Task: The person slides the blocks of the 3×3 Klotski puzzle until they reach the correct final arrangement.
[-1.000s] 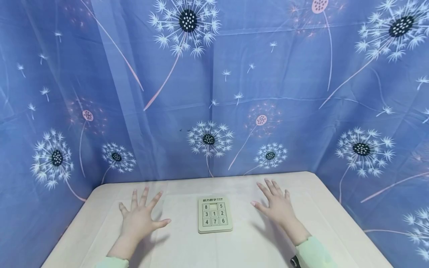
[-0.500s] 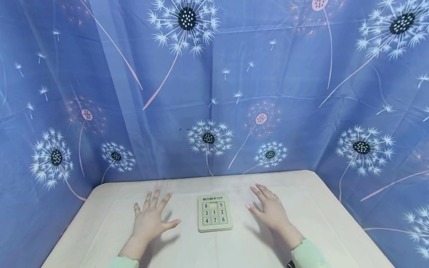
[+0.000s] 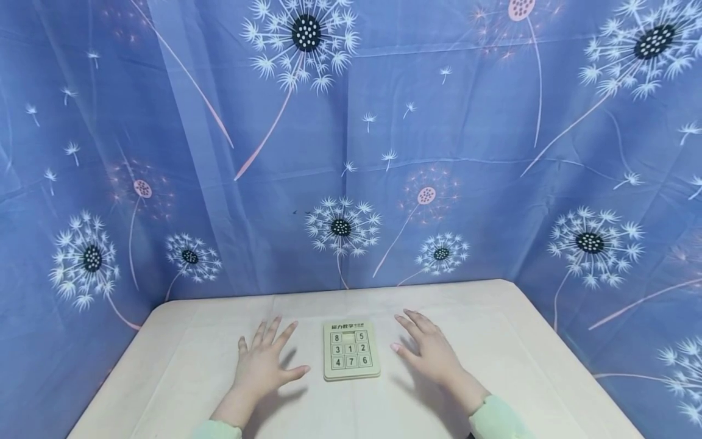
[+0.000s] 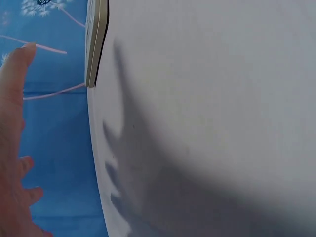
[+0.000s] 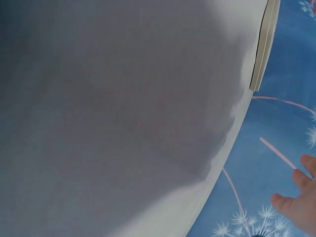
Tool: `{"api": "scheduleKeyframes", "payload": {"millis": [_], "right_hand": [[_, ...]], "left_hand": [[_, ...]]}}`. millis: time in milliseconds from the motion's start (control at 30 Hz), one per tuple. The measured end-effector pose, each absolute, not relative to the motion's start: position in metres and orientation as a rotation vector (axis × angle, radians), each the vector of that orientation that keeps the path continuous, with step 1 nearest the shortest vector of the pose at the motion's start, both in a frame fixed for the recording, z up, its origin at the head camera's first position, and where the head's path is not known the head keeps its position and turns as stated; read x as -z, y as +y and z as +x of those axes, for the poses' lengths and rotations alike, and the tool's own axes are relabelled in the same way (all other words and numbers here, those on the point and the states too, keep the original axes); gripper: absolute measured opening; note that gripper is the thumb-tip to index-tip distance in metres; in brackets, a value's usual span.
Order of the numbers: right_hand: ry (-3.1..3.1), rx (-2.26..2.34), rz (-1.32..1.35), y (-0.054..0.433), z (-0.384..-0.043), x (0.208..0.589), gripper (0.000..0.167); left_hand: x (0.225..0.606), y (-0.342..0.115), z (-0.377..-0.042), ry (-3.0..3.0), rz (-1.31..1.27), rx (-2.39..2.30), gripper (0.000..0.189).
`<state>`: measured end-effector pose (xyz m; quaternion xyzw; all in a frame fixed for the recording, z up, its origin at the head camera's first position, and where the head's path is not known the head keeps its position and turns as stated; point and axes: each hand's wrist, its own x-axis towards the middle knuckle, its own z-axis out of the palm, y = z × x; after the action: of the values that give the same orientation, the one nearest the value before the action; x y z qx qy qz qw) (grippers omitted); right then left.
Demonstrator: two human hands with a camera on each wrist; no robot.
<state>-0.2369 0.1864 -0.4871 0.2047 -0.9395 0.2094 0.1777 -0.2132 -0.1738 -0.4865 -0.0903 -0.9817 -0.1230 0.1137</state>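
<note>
A pale green number slide puzzle (image 3: 351, 374) lies flat on the table between both hands. Its rows read 8, blank, 5; 3, 1, 2; and 4, 7, 6. To its left, my left hand (image 3: 260, 369) hovers with fingers spread and the thumb pointing toward the puzzle. On the other side, my right hand (image 3: 433, 356) hovers with fingers extended. Neither hand touches the puzzle. The left wrist view shows the puzzle's side edge (image 4: 98, 44) beyond the thumb, and the right wrist view catches its other edge (image 5: 265, 47) and a few fingertips (image 5: 283, 202).
A white-covered table (image 3: 181, 360) with rounded far corners carries the puzzle. Blue curtains with dandelion prints (image 3: 285, 244) enclose the back and both sides. Both hands cast shadows on the cloth.
Both hands have moved inward toward the puzzle, the left hand going right and the right hand going left. The puzzle has stayed in place.
</note>
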Motion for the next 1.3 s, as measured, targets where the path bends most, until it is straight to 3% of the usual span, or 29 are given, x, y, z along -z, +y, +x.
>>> {"api": "scheduleKeyframes", "payload": {"millis": [1300], "right_hand": [[-2.912, -0.522, 0.855, 0.157, -0.241, 0.488, 0.066]], "left_hand": [[0.501, -0.134, -0.236, -3.047, -0.408, 0.488, 0.104]]}}
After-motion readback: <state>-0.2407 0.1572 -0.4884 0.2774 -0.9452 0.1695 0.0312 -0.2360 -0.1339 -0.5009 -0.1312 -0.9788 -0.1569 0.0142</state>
